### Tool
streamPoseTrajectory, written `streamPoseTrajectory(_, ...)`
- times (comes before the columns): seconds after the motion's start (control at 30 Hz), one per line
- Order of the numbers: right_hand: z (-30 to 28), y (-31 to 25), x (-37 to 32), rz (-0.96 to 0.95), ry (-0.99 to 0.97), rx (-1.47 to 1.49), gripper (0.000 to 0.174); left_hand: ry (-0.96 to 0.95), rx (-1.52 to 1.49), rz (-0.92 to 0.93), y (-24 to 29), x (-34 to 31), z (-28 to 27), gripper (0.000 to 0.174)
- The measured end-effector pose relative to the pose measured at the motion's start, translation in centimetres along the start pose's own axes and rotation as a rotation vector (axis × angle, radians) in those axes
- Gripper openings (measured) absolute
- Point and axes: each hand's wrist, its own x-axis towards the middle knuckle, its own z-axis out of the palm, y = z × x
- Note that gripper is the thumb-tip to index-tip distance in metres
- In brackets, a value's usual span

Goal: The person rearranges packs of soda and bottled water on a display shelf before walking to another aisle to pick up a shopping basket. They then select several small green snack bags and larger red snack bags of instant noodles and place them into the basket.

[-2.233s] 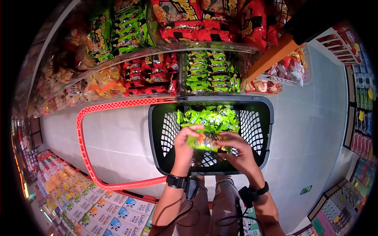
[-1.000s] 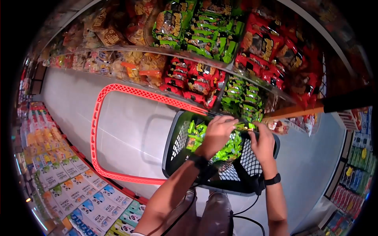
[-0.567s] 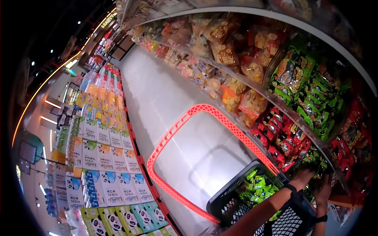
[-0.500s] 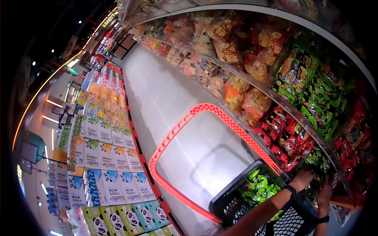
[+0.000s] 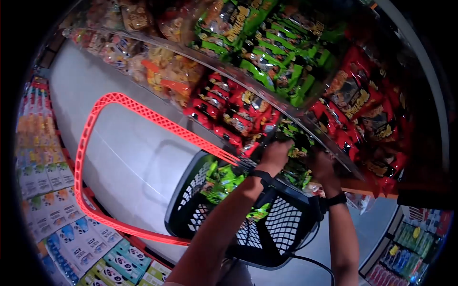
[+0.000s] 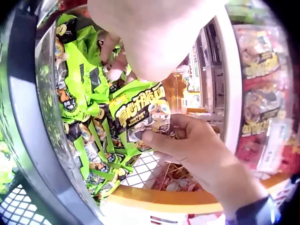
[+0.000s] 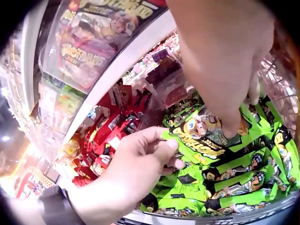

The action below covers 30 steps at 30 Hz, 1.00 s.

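Both hands hold a green instant noodle packet (image 6: pixel 143 110) between them, over the clear shelf bin (image 5: pixel 317 128) of similar green packets (image 7: pixel 234 176). My left hand (image 5: pixel 276 156) pinches one end of it, thumb on top, as the right wrist view shows. At the other end, my right hand (image 6: pixel 192 143) grips a corner with its thumb on the printed face. Green packets stand in rows beneath and beside the held one. Just below the hands stands a black shopping basket (image 5: pixel 177 193) with more green packets (image 5: pixel 222 181) inside.
The basket's red handle (image 5: pixel 82 152) lies out to the left above the floor. Red noodle packets (image 5: pixel 234 112) fill the neighbouring bin, and larger green packs (image 5: pixel 276 52) sit on the tier above. An orange shelf edge (image 5: pixel 367 187) runs at the right. Drink cartons (image 5: pixel 88 229) are stacked at the left.
Both hands, with a green packet, have moved forward from above the basket to the shelf bin. The head view swung left along the aisle, then back towards the hands.
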Motion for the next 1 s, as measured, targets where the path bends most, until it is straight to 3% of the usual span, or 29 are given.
streamPoseTrajectory(0.1, 0.6, 1.2, 0.2, -0.017, -0.08, 0.149, 0.045, 0.059, 0.01, 0.092, -0.3, -0.1, 0.3, 0.038)
streamPoseTrajectory(0.2, 2.4, 3.0, 0.5, -0.04, -0.016, 0.107, 0.046, 0.174, -0.093, 0.123, -1.3, 0.5, 2.1, 0.031)
streamPoseTrajectory(0.3, 3.9, 3.6, 0.0, -0.07, 0.088, 0.004, 0.049, 0.132, -0.193, 0.305, -2.3, 1.7, 2.0, 0.029)
streamPoseTrajectory(0.4, 4.4, 3.1, -1.5, -0.137, 0.23, -0.018, 0.05, 0.027, -0.149, 0.307, -1.7, 1.5, 0.9, 0.027)
streamPoseTrajectory(0.43, 3.0, 1.4, -2.0, 0.135, -0.009, -0.024, 0.046, 0.006, -0.185, 0.271, -1.5, 1.2, 0.7, 0.023)
streamPoseTrajectory(0.53, 2.5, 1.0, -2.8, 0.16, -0.076, -0.08, 0.038, -0.074, -0.268, 0.203, -1.0, 0.6, 0.4, 0.02)
streamPoseTrajectory(0.57, 2.5, 0.9, -2.8, 0.15, -0.058, -0.06, 0.035, -0.078, -0.127, 0.282, -1.2, 0.7, 0.6, 0.026)
streamPoseTrajectory(0.73, 2.5, 1.4, -2.7, -0.009, -0.067, -0.074, 0.028, -0.218, -0.141, 0.245, -1.7, 0.9, -0.5, 0.036)
streamPoseTrajectory(0.77, 2.5, 1.4, -2.7, -0.091, -0.036, -0.128, 0.028, -0.238, -0.115, 0.223, -1.9, 0.7, -0.7, 0.036)
streamPoseTrajectory(0.9, 5.0, 0.0, -3.5, -0.124, -0.024, -0.554, 0.032, -0.32, 0.023, 0.136, -2.8, -0.7, -0.2, 0.038)
streamPoseTrajectory(0.93, 5.9, -0.8, -4.3, -0.1, -0.043, -0.614, 0.032, -0.266, 0.029, 0.242, -3.1, -1.0, -0.3, 0.039)
streamPoseTrajectory(1.0, 8.0, 0.3, -5.3, -0.182, 0.179, -0.579, 0.032, -0.15, 0.04, 0.456, -3.6, -1.6, -0.5, 0.039)
